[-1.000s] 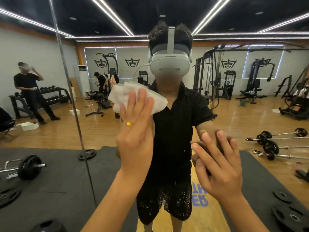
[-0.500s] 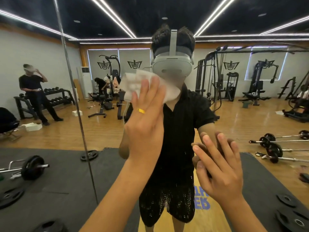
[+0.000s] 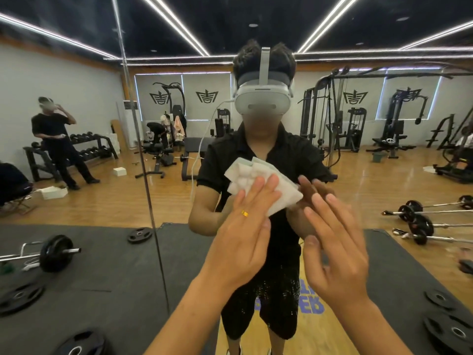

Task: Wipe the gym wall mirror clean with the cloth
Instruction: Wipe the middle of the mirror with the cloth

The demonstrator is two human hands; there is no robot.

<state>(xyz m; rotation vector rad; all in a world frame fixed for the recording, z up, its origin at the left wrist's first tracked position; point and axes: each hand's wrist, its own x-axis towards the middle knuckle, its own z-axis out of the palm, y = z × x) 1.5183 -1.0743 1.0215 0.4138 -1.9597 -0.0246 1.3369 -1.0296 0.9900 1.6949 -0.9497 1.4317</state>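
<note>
The head view faces the wall mirror [image 3: 76,206], which fills almost the whole picture. The left hand [image 3: 243,234] is raised flat, with its fingers straight and close together, and it presses a white cloth [image 3: 258,180] against the glass. The cloth is folded and a little crumpled; most of it shows above and to the right of the left fingertips, and its lower part is hidden under the palm. A gold ring [image 3: 245,213] sits on one finger of this hand. The right hand [image 3: 335,249] is just beside the left one, to its right, with the fingers spread loosely and the palm turned to the mirror. It holds nothing. Whether its fingertips touch the glass cannot be told. The right corner of the cloth lies near the right hand's fingertips.

Behind both hands the mirror shows the person's own reflection in a black shirt and a white headset [image 3: 263,101]. A vertical seam [image 3: 143,175] between mirror panels runs well to the left of the left hand. Farther left of it, the reflection shows a barbell [image 3: 55,252] on a dark floor mat.
</note>
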